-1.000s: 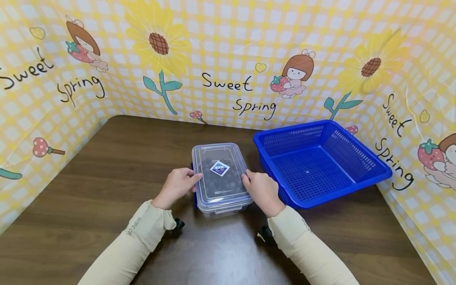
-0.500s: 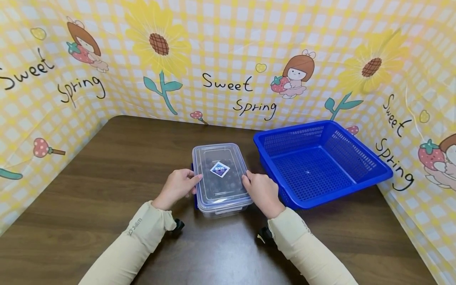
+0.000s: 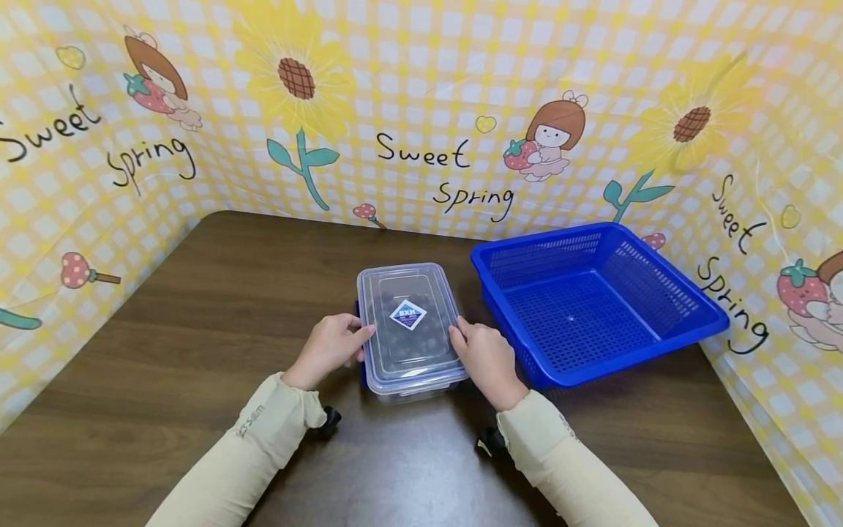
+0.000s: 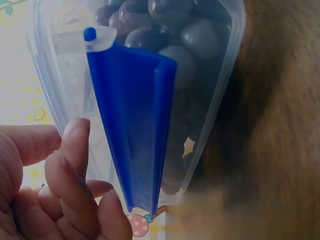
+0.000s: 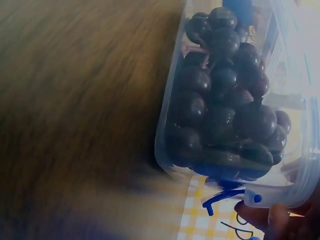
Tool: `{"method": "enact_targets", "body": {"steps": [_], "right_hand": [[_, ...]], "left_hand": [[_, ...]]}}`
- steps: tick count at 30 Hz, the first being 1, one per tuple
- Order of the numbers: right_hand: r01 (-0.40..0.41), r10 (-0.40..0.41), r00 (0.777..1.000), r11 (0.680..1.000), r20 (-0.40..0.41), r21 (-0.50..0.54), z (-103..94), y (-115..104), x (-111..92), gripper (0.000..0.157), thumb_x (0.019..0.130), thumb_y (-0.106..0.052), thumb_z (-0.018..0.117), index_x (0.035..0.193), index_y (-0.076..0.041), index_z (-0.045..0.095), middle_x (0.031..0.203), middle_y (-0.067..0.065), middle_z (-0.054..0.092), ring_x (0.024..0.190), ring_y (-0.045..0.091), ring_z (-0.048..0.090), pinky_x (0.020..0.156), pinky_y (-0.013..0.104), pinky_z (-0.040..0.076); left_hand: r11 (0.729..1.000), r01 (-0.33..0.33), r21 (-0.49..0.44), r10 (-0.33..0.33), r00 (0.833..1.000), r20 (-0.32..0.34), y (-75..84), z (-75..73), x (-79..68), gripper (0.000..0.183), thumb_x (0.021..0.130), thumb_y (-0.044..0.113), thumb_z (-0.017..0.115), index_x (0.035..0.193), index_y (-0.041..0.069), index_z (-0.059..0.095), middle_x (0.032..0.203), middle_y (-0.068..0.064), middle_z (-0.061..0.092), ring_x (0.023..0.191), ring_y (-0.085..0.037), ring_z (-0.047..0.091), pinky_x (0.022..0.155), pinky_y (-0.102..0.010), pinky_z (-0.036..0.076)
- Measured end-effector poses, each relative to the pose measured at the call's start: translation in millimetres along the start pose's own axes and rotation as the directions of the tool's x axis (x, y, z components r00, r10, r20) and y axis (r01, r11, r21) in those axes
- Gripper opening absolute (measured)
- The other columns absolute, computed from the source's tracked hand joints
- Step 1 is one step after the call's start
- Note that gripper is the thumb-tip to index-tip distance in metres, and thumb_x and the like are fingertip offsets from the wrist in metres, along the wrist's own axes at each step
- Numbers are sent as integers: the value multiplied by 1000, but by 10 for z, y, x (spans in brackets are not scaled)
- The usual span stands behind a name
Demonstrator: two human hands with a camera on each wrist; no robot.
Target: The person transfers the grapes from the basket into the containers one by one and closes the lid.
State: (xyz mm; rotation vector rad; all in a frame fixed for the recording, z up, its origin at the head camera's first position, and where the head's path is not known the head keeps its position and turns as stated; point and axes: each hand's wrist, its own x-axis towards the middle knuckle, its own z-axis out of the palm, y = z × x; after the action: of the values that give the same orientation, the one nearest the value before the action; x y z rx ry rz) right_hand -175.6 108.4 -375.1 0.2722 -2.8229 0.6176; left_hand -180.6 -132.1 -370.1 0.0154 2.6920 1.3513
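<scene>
A clear plastic food container (image 3: 413,393) stands on the table with its transparent lid (image 3: 408,282) on top. Dark grapes (image 5: 220,95) fill much of it, some on a stem. My left hand (image 3: 329,344) holds the lid's left edge, its thumb on top and fingers curled beside the rim. Opposite, my right hand (image 3: 487,359) pinches the right edge. In the left wrist view, a blue latch (image 4: 132,115) stands swung away from the container's wall. Another blue latch (image 5: 225,195) sticks out in the right wrist view, near my right fingertips.
A blue perforated plastic basket (image 3: 579,315) stands right of the container, close to my right hand. Brown wooden tabletop (image 3: 217,315) extends left and in front. A yellow checked cloth (image 3: 421,95) with cartoon prints rises around the back and sides.
</scene>
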Motion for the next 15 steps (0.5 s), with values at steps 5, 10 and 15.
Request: {"method": "enact_targets", "body": {"steps": [5, 10, 15], "right_hand": [[8, -8, 1000, 1000, -1, 3, 17, 21, 3, 35, 95, -29, 60, 119, -5, 69, 102, 17, 70, 82, 35, 67, 62, 48, 52], [-64, 63, 998, 982, 7, 175, 43, 87, 34, 37, 91, -31, 66, 116, -3, 70, 108, 15, 69, 90, 31, 68, 71, 45, 53], [-189, 198, 979, 840, 38, 509, 127, 176, 89, 35, 83, -21, 75, 108, 4, 71, 88, 15, 71, 79, 25, 66, 68, 33, 53]], "left_hand": [[1000, 0, 3, 0, 1000, 0, -13, 2, 14, 33, 94, 23, 61, 104, -8, 64, 55, -3, 59, 46, -16, 50, 50, -29, 43], [1000, 7, -7, -7, 1000, 5, -22, 1, 31, 34, 94, 23, 61, 106, -9, 63, 55, -3, 59, 46, -15, 49, 50, -28, 43], [1000, 29, -11, -29, 999, 18, -29, 8, 39, 34, 94, 23, 61, 107, -8, 62, 56, -4, 59, 46, -15, 49, 50, -28, 44]]}}
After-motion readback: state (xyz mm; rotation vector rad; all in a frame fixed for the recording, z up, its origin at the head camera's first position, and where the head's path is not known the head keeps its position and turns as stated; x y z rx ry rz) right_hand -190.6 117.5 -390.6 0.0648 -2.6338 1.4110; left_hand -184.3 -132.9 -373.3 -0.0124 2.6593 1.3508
